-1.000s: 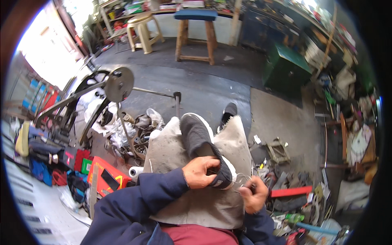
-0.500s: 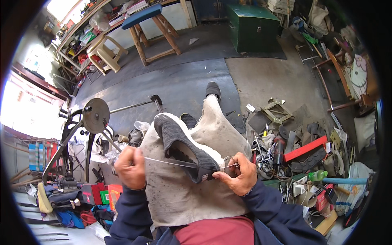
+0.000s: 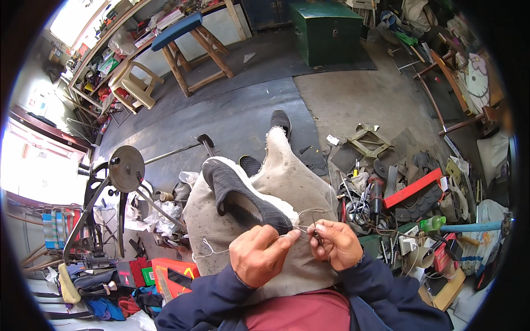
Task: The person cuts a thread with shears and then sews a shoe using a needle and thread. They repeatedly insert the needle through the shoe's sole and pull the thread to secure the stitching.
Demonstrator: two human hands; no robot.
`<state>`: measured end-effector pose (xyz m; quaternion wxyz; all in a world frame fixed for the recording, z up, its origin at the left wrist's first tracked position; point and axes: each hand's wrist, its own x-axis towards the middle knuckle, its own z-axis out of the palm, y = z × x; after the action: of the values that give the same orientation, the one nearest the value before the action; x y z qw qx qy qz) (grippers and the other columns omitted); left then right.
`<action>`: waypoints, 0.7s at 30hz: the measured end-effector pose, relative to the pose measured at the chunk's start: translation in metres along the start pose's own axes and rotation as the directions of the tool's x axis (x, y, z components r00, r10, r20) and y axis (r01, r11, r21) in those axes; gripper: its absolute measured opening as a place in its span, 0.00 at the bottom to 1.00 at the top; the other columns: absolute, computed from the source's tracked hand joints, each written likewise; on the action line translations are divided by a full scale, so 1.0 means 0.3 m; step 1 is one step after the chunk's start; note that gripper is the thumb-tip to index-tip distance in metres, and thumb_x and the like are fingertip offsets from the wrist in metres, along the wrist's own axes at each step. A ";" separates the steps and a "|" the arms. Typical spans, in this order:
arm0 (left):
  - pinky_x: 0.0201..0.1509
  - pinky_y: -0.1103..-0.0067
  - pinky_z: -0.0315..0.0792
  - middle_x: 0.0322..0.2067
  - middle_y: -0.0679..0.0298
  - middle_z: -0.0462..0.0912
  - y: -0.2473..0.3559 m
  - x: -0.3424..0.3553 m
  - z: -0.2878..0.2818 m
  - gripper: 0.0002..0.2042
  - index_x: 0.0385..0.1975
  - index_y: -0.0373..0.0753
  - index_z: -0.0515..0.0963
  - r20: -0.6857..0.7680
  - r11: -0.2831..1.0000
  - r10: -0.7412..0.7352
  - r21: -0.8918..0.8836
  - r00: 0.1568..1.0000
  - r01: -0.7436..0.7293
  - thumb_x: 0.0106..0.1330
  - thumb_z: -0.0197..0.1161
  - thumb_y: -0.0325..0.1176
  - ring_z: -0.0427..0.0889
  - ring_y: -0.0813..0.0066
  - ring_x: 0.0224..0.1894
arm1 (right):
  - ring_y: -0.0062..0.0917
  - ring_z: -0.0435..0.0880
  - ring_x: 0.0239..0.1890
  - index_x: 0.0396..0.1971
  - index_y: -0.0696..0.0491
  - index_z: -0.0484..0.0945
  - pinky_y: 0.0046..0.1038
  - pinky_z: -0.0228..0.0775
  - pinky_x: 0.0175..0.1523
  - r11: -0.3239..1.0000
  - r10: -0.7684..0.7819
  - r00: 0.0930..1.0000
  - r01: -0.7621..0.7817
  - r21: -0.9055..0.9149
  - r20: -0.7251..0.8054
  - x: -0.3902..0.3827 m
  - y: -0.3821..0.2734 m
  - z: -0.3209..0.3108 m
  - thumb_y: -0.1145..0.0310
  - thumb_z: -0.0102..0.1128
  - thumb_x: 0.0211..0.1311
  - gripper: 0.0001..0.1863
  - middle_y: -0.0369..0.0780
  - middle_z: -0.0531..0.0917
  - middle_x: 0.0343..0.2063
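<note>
A dark grey knit shoe (image 3: 225,179) with a white sole lies tilted on its side across the cloth (image 3: 298,171) over my lap, its heel toward me. White thread (image 3: 303,227) stretches from the shoe's heel between my two hands. My left hand (image 3: 258,254), just below the heel, is closed with thumb and forefinger pinching the thread. Close to its right, my right hand (image 3: 338,243) is closed on the thread too; a small dark item shows at its fingertips, too small to name. A loose thread end trails left over the cloth.
On the left stands a metal machine with a round wheel (image 3: 127,168). Tools, scissors (image 3: 358,211) and a red bar (image 3: 413,187) crowd the floor at right. A blue-topped stool (image 3: 178,30), a plastic stool (image 3: 137,88) and a green chest (image 3: 326,36) stand farther off.
My left hand has moved right and down from the shoe's left side to its heel, beside my right hand. The thread stretched across the shoe opening now hangs loose at left.
</note>
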<state>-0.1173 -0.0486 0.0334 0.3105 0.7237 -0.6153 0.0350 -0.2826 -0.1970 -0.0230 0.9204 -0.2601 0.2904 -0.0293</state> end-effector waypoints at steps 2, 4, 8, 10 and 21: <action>0.23 0.75 0.69 0.23 0.68 0.71 -0.008 0.000 0.019 0.12 0.38 0.48 0.89 0.002 0.998 -0.018 0.068 1.000 0.018 0.54 0.75 0.25 0.74 0.73 0.23 | 0.19 0.78 0.26 0.49 0.60 0.80 0.22 0.65 0.29 0.995 0.025 0.998 -0.031 0.096 0.060 -0.023 0.013 0.013 0.64 0.56 0.76 0.14 0.38 0.83 0.32; 0.23 0.76 0.69 0.23 0.69 0.70 -0.014 -0.002 0.032 0.11 0.37 0.49 0.89 0.006 0.996 -0.022 0.081 1.000 0.022 0.55 0.75 0.26 0.74 0.74 0.23 | 0.20 0.79 0.29 0.55 0.61 0.79 0.23 0.68 0.31 0.986 0.040 0.989 -0.062 0.153 0.139 -0.029 0.024 0.028 0.65 0.56 0.77 0.17 0.40 0.84 0.34; 0.24 0.74 0.70 0.22 0.68 0.72 -0.027 0.000 0.050 0.11 0.36 0.47 0.89 -0.038 0.996 -0.083 -0.022 0.996 0.082 0.54 0.76 0.25 0.75 0.72 0.22 | 0.20 0.83 0.34 0.55 0.60 0.79 0.24 0.76 0.38 0.995 -0.074 0.995 0.078 -0.063 0.064 -0.036 0.015 0.046 0.72 0.54 0.77 0.13 0.40 0.86 0.38; 0.28 0.70 0.74 0.24 0.62 0.76 -0.028 -0.002 0.055 0.09 0.36 0.42 0.86 -0.033 0.962 -0.219 -0.177 0.975 0.210 0.56 0.75 0.25 0.80 0.63 0.24 | 0.19 0.84 0.35 0.54 0.60 0.78 0.24 0.77 0.41 0.890 -0.196 0.979 0.199 -0.410 0.050 -0.052 -0.012 0.038 0.74 0.56 0.76 0.12 0.40 0.86 0.39; 0.32 0.69 0.77 0.30 0.55 0.81 -0.045 -0.004 0.047 0.05 0.37 0.36 0.82 0.023 0.877 -0.337 -0.356 0.941 0.323 0.64 0.68 0.21 0.84 0.53 0.29 | 0.17 0.84 0.30 0.53 0.60 0.77 0.20 0.77 0.34 0.826 -0.157 0.988 0.132 -0.548 0.001 -0.024 -0.002 0.037 0.74 0.59 0.75 0.11 0.39 0.87 0.37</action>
<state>-0.1098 -0.0539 0.0161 0.4493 0.7492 -0.4728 -0.1157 -0.2824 -0.1908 -0.0114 0.7965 -0.5320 0.2864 -0.0204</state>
